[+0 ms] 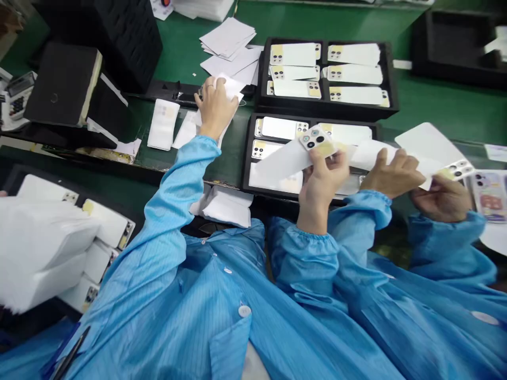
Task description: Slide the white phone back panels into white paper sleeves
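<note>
My left hand (215, 108) reaches over the bench edge, its fingers curled down on a white sheet (233, 88) of thin paper or cloth; the fingertips are partly hidden. My right hand (322, 182) pinches a white phone back panel (287, 158) near its camera end, with the camera rings and a pale yellow patch showing. The panel is tilted above a black divided tray (246, 177) of similar white panels. Beside my left hand lies a folded white wipe (163, 124).
A second black tray (325, 108) of panels sits behind. At right a co-worker's hands (392, 173) hold white sheet and another panel (433, 145). Loose papers (227, 38) lie at the back. Black boxes (63, 82) stand at left, above a blurred white stack (39, 253).
</note>
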`<state>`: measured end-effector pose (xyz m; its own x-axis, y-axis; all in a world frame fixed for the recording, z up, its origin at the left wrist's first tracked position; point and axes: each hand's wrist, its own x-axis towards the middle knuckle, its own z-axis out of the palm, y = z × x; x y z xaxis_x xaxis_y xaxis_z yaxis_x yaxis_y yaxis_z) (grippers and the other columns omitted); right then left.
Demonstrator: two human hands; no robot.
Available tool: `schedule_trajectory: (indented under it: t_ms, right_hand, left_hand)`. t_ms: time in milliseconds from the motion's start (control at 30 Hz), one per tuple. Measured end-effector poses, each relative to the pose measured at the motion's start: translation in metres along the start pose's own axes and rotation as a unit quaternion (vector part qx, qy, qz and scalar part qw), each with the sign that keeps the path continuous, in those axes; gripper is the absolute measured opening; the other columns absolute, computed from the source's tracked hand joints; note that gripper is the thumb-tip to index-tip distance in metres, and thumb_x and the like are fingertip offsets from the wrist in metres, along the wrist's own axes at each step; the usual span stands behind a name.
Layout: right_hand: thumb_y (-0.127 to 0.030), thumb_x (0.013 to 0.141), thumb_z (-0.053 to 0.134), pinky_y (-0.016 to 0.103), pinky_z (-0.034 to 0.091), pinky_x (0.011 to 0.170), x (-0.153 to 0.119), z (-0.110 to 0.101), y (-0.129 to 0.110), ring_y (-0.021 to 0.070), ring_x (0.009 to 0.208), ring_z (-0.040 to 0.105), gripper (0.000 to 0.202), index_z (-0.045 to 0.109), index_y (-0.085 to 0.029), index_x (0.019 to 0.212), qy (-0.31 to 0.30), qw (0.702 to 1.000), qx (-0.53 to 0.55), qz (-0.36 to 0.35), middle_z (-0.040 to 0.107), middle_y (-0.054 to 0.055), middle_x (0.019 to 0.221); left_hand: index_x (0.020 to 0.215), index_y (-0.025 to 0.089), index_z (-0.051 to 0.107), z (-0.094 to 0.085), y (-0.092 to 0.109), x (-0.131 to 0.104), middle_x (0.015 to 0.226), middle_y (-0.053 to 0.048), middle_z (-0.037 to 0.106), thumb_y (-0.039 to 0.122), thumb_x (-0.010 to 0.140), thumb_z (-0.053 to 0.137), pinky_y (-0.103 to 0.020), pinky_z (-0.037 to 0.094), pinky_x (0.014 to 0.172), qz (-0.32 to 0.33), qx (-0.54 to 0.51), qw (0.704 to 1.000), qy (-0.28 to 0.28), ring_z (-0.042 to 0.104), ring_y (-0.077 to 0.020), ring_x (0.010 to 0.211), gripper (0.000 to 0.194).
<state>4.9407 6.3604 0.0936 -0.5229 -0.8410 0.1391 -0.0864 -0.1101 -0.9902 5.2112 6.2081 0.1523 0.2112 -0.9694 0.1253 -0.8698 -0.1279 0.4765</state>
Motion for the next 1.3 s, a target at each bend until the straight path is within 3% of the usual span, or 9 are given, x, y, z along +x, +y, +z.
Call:
schedule_trajectory:
  t_ms: [233, 367, 467, 567, 667, 833, 1033, 1167, 1300]
  right_hand:
    - [-0.039, 0.073, 0.091, 0.040, 0.074, 0.089, -0.032, -0.007, 0.026, 0.0247, 0.117, 0.081, 0.068, 0.060, -0.031, 0.133, 0.025, 0.983, 0.143, 0.109, 0.076, 0.002, 0.126]
    - [-0.035, 0.074, 0.092, 0.042, 0.074, 0.095, -0.062, -0.016, 0.019, 0.0226, 0.120, 0.080, 0.069, 0.058, -0.031, 0.135, 0.093, 0.980, 0.155, 0.085, 0.074, 0.001, 0.130]
    - [-0.044, 0.080, 0.091, 0.052, 0.071, 0.111, -0.088, -0.026, 0.025, 0.0247, 0.125, 0.079, 0.064, 0.056, -0.029, 0.132, 0.146, 0.985, 0.078, 0.039, 0.073, 0.003, 0.132]
    - [-0.052, 0.085, 0.087, 0.057, 0.064, 0.125, -0.110, -0.038, 0.041, 0.0271, 0.131, 0.079, 0.064, 0.053, -0.028, 0.133, 0.187, 0.982, -0.005, 0.013, 0.072, 0.007, 0.137]
    - [-0.056, 0.087, 0.084, 0.058, 0.065, 0.125, -0.126, -0.048, 0.058, 0.0283, 0.130, 0.080, 0.065, 0.049, -0.028, 0.134, 0.205, 0.978, -0.026, 0.022, 0.073, 0.010, 0.139]
    - [-0.056, 0.091, 0.082, 0.060, 0.063, 0.128, -0.135, -0.055, 0.072, 0.0282, 0.134, 0.080, 0.063, 0.048, -0.029, 0.137, 0.201, 0.979, -0.030, 0.006, 0.073, 0.010, 0.144]
    - [-0.052, 0.094, 0.082, 0.059, 0.067, 0.123, -0.132, -0.056, 0.067, 0.0275, 0.134, 0.081, 0.062, 0.048, -0.029, 0.140, 0.196, 0.980, -0.013, -0.012, 0.073, 0.009, 0.144]
    - [-0.047, 0.096, 0.084, 0.057, 0.065, 0.126, -0.136, -0.059, 0.049, 0.0266, 0.136, 0.080, 0.057, 0.053, -0.028, 0.139, 0.193, 0.981, 0.001, -0.021, 0.075, 0.008, 0.142]
    - [-0.043, 0.095, 0.087, 0.056, 0.066, 0.125, -0.140, -0.059, 0.028, 0.0267, 0.130, 0.082, 0.056, 0.055, -0.026, 0.138, 0.179, 0.983, 0.018, -0.024, 0.076, 0.007, 0.137]
  left_hand:
    - [0.166, 0.017, 0.049, -0.015, 0.004, 0.004, 0.181, -0.014, 0.049, 0.008, 0.102, 0.088, -0.049, 0.030, 0.145, 0.013, -0.065, 0.998, 0.024, 0.044, -0.0257, 0.166, 0.075]
    - [0.169, 0.023, 0.048, -0.016, 0.009, -0.042, 0.176, -0.015, 0.055, 0.014, 0.097, 0.082, -0.041, 0.033, 0.148, 0.267, -0.133, 0.952, 0.066, 0.045, -0.0229, 0.168, 0.081]
    - [0.168, 0.039, 0.055, -0.003, -0.002, -0.098, 0.182, -0.005, 0.055, 0.039, 0.100, 0.080, -0.056, 0.019, 0.155, 0.369, -0.133, 0.915, -0.094, 0.037, -0.0323, 0.179, 0.073]
    - [0.154, 0.039, 0.071, 0.017, -0.025, -0.137, 0.186, -0.004, 0.052, 0.039, 0.101, 0.075, -0.076, 0.001, 0.152, 0.346, -0.105, 0.897, -0.253, 0.027, -0.0412, 0.185, 0.053]
    - [0.140, 0.029, 0.078, 0.028, -0.041, -0.152, 0.192, -0.012, 0.043, 0.037, 0.096, 0.083, -0.088, 0.001, 0.146, 0.320, -0.081, 0.886, -0.326, 0.022, -0.0509, 0.185, 0.044]
    - [0.131, 0.022, 0.074, 0.042, -0.014, -0.173, 0.177, -0.024, 0.054, 0.051, 0.099, 0.094, -0.074, 0.035, 0.145, 0.256, -0.077, 0.939, -0.214, 0.045, -0.0498, 0.174, 0.048]
    - [0.138, 0.014, 0.068, 0.081, 0.014, -0.188, 0.150, -0.028, 0.069, 0.052, 0.104, 0.089, -0.054, 0.063, 0.118, 0.118, -0.083, 0.980, -0.140, 0.072, -0.0456, 0.144, 0.056]
    - [0.116, 0.017, 0.076, 0.052, 0.006, -0.180, 0.125, -0.020, 0.081, 0.028, 0.112, 0.074, -0.045, 0.064, 0.109, 0.107, -0.068, 0.976, -0.178, 0.079, -0.0357, 0.123, 0.012]
    - [0.081, 0.022, 0.073, 0.010, -0.005, -0.172, 0.093, -0.010, 0.082, 0.022, 0.112, 0.067, -0.042, 0.060, 0.104, 0.102, -0.119, 0.960, -0.231, 0.079, -0.0298, 0.102, 0.031]
